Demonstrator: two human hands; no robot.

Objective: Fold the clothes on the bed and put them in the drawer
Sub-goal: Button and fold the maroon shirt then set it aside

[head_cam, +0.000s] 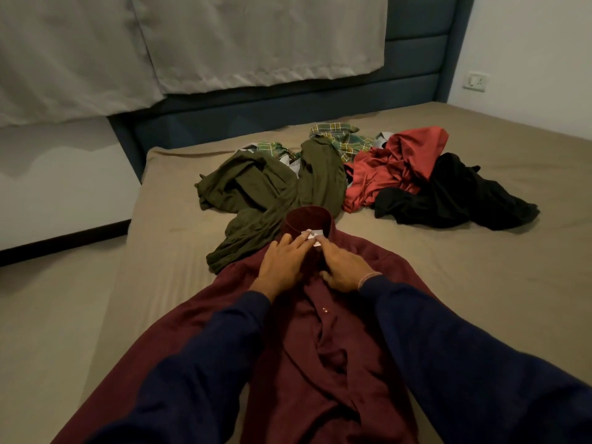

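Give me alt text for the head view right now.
Both hands, left hand and right hand, work at the collar of a maroon shirt spread on the bed. Behind lie unfolded olive, plaid, red and black clothes.

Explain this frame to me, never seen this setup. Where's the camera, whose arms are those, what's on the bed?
There is no robot here: a person wears one wide-angle camera on the head, looking forward and down, so the two dark blue sleeves are their own arms. The only picture is that head view. The left hand and right hand work at the collar of a maroon shirt spread front-up on the bed; the fingers meet near the top button and the white collar label, though whether they pinch it I cannot tell. Further back lies an unfolded pile: an olive green garment, a green plaid shirt, a red garment and a black garment. No drawer is in view.
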